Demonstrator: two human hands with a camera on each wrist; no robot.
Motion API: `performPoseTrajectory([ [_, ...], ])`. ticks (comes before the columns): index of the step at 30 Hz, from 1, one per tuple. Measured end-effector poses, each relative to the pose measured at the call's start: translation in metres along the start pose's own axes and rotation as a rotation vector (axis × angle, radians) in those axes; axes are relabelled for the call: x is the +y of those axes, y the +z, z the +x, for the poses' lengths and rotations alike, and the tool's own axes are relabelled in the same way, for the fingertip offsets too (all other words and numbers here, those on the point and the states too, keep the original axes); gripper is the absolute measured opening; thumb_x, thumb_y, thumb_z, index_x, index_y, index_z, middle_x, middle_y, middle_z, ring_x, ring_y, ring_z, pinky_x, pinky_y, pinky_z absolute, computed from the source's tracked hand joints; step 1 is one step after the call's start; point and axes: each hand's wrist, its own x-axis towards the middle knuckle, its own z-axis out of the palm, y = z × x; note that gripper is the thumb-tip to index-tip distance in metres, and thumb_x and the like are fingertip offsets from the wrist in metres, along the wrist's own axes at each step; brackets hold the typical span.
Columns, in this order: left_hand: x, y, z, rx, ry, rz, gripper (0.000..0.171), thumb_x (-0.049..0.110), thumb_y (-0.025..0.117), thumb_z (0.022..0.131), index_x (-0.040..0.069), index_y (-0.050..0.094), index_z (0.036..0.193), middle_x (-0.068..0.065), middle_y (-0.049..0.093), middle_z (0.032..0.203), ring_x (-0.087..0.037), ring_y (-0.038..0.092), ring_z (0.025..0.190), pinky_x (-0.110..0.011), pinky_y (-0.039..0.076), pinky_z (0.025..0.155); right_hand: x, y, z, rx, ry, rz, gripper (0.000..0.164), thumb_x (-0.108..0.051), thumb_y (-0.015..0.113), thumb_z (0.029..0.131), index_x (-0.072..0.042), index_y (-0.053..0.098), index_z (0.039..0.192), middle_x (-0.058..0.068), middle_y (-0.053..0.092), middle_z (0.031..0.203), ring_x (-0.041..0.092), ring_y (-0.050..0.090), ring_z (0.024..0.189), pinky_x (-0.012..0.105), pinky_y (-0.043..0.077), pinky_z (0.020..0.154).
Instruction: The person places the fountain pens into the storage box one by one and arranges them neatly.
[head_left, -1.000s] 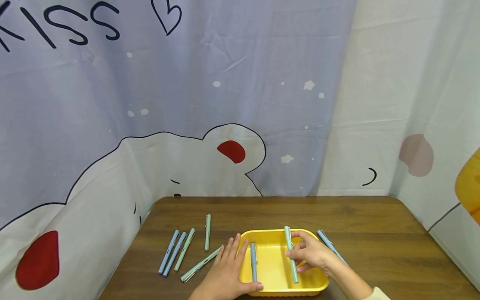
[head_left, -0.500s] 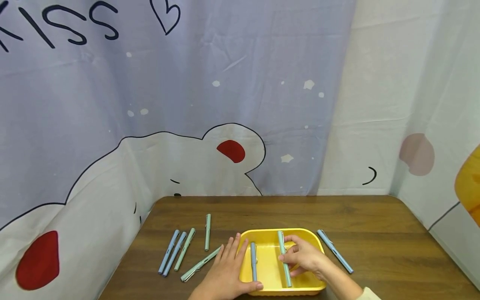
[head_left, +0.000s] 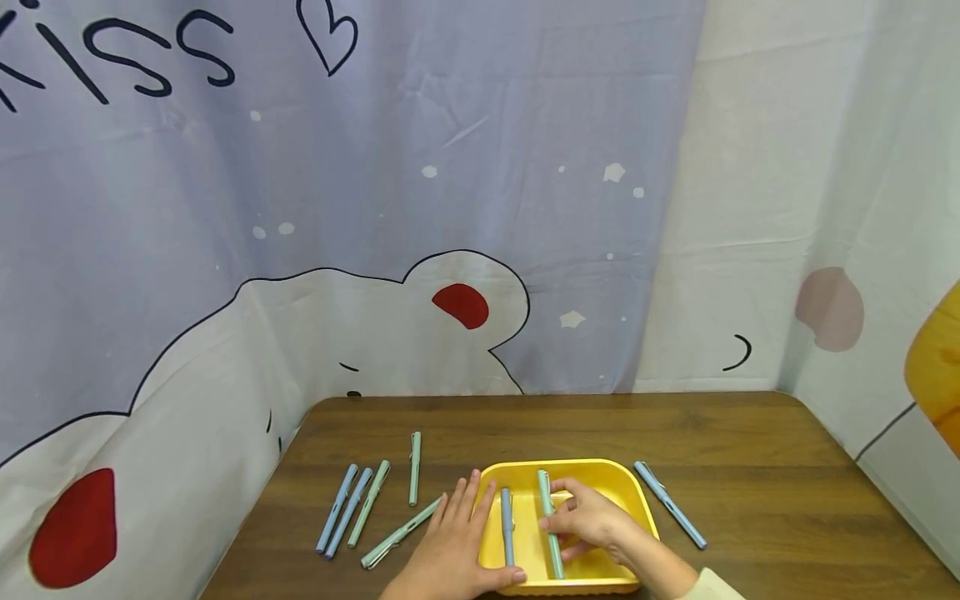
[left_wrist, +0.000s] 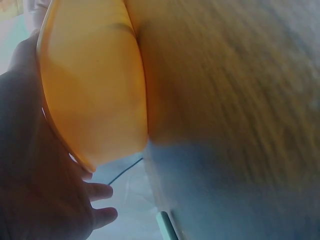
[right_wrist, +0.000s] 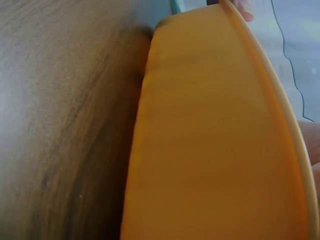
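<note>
A yellow plastic tray [head_left: 592, 468] sits at the table's front; its outer wall [left_wrist: 95, 85] fills much of both wrist views. Across its left rim lies my left hand [head_left: 450, 546], fingers spread and fairly straight, thumb along the front rim. Inside the tray, my right hand [head_left: 588, 523] pinches a light green pen [head_left: 556, 557] between thumb and fingers. The pen stands nearly lengthwise, front to back, its cap end away from me. To its left, a blue pen [head_left: 507, 527] lies in the tray beside my left thumb. Only part of the right fingers [right_wrist: 311, 142] shows past the rim in the right wrist view.
Left of the tray, two blue pens [head_left: 337, 508] lie side by side with a green pen [head_left: 369, 504]. Another green pen [head_left: 416, 468] lies farther back, and a slanted green pen [head_left: 400, 533] reaches toward my left hand. A blue pen [head_left: 670, 505] lies right of the tray.
My right hand has carried the green pen leftward within the tray, closer to the blue pen. The left hand has stayed on the rim.
</note>
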Motion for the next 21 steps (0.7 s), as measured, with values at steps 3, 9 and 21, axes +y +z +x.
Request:
performPoseTrajectory([
  [3,0.000,0.000,0.001,-0.003,-0.007,0.004,0.116,0.083,0.058,0.080,0.011,0.020,0.163,-0.016,0.010,0.170,-0.041,0.018,0.153,-0.066,0.022,0.118,0.002,0.003,0.003,-0.008,0.003,-0.005,0.061,-0.008,0.076,0.088,0.005,0.044,0.139,0.014,0.062,0.094,0.022,0.065,0.075,0.035,0.061,0.059],
  [9,0.000,0.000,0.001,-0.002,-0.004,0.013,0.116,0.083,0.059,0.080,0.011,0.021,0.163,-0.016,0.010,0.169,-0.041,0.019,0.153,-0.065,0.023,0.118,0.006,0.008,0.005,-0.029,0.020,-0.004,0.057,-0.007,0.076,0.088,0.004,0.045,0.135,0.013,0.063,0.091,0.021,0.066,0.069,0.032,0.060,0.056],
  [21,0.000,0.000,0.002,-0.016,-0.018,0.011,0.116,0.083,0.058,0.080,0.012,0.019,0.163,-0.015,0.009,0.170,-0.039,0.018,0.153,-0.064,0.022,0.118,0.003,0.017,0.012,-0.041,0.033,-0.011,0.054,-0.004,0.075,0.087,0.005,0.047,0.132,0.013,0.062,0.086,0.018,0.064,0.065,0.033,0.060,0.055],
])
